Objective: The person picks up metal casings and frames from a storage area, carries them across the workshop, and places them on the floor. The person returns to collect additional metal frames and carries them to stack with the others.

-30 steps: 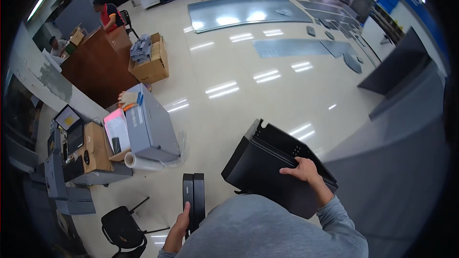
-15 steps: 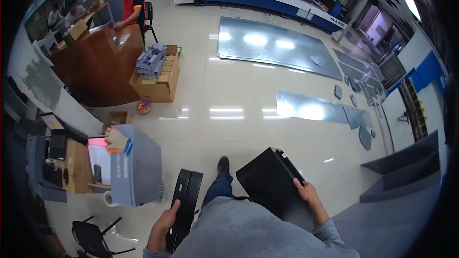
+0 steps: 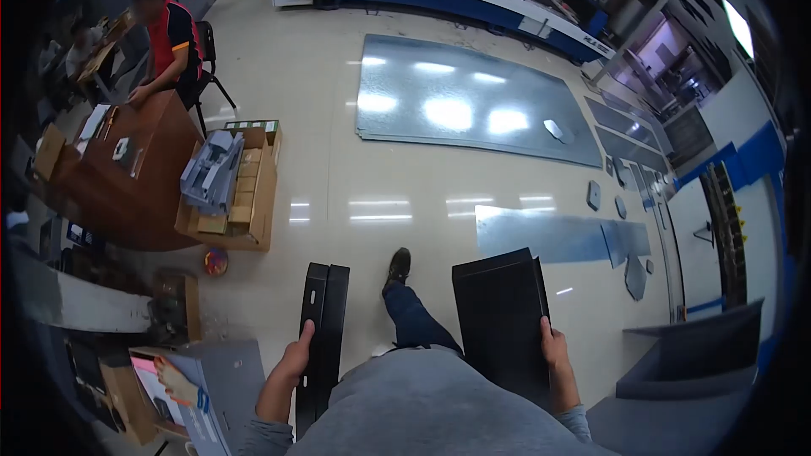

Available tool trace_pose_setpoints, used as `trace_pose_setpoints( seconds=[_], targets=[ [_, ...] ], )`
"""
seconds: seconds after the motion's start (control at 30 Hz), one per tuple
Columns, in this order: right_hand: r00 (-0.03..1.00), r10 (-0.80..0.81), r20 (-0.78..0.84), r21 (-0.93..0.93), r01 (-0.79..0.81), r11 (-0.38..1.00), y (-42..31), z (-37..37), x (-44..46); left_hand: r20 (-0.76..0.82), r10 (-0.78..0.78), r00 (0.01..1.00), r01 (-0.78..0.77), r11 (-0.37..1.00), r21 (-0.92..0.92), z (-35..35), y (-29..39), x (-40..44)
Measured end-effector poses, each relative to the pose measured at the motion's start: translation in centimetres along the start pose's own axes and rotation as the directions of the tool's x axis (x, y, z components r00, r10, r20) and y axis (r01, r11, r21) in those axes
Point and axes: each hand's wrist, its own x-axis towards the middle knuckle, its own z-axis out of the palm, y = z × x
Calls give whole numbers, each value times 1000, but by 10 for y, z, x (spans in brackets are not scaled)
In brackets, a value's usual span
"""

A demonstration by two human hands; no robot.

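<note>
My left hand [image 3: 297, 353] is closed on a long, narrow black metal panel [image 3: 324, 321] with a slot in its edge, carried upright at my left side. On my right, my right hand [image 3: 555, 348] grips the outer edge of a wider black metal panel [image 3: 500, 312] with folded edges. Its lower end is hidden behind my shirt. Between the two panels one of my shoes [image 3: 400, 264] shows on the tiled floor.
Ahead lie large sheets of shiny metal [image 3: 473, 93] and a smaller sheet [image 3: 541, 232]. A cardboard box [image 3: 263, 203] of parts stands at left, beside a brown desk [image 3: 160, 160] where a person [image 3: 173, 46] sits. A grey cabinet [image 3: 228, 388] is near left; grey panels [image 3: 693, 355] stand right.
I have walked forward, so the desk and box are closer and the grey cabinet has slid back. The right panel has swung more upright. Both hands keep their hold.
</note>
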Motion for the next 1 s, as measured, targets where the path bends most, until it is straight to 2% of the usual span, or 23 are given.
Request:
trace_pose_setpoints(
  seconds=[0.07,0.17,0.2,0.27,0.37,0.47,0.5,0.53,0.6,0.67,0.7,0.73,0.8,0.9,1.0],
  targets=[
    [1000,1,11,-15,-1,1000,-31,16,74,-51,16,999,-15,999,32,8,43,47],
    [967,-230,-109,-29,229,973,-98,27,182,-187,54,981,-23,986,164,25,132,94],
    [994,-71,80,-37,74,997,-137,9,202,-190,52,980,-21,986,164,28,169,94],
    [992,-60,108,-53,66,996,-202,-2,235,-180,57,982,-33,990,136,38,245,89],
    [990,-116,84,-106,125,987,-264,7,307,-178,63,982,-48,995,92,30,321,117],
    [984,-131,118,-95,143,985,-340,18,362,-193,74,978,-58,994,91,19,400,159],
    [981,-172,87,-35,176,984,-368,25,378,-218,102,971,-81,991,105,18,432,173],
    [984,-137,113,-29,141,990,-401,34,403,-240,126,963,-98,988,123,14,462,190],
    [984,-38,171,-50,47,998,-454,41,438,-165,80,983,-71,996,62,-6,499,251],
    [976,-191,105,-34,196,980,-511,58,477,-120,89,989,-87,996,25,-16,552,293],
    [981,-102,168,-57,113,992,-543,56,489,-118,107,987,-105,994,26,-17,579,305],
    [977,-173,125,-20,177,984,-565,60,505,-120,134,984,-131,991,29,-18,610,320],
    [904,-407,-128,-38,406,913,-594,81,541,-148,126,981,-123,992,29,-20,677,331],
    [966,-254,43,-46,256,966,-683,69,571,-186,59,981,-54,998,35,-37,755,346],
    [950,-308,58,-41,311,950,-765,78,619,-136,103,985,-107,994,-21,-61,825,388]
  ],
)
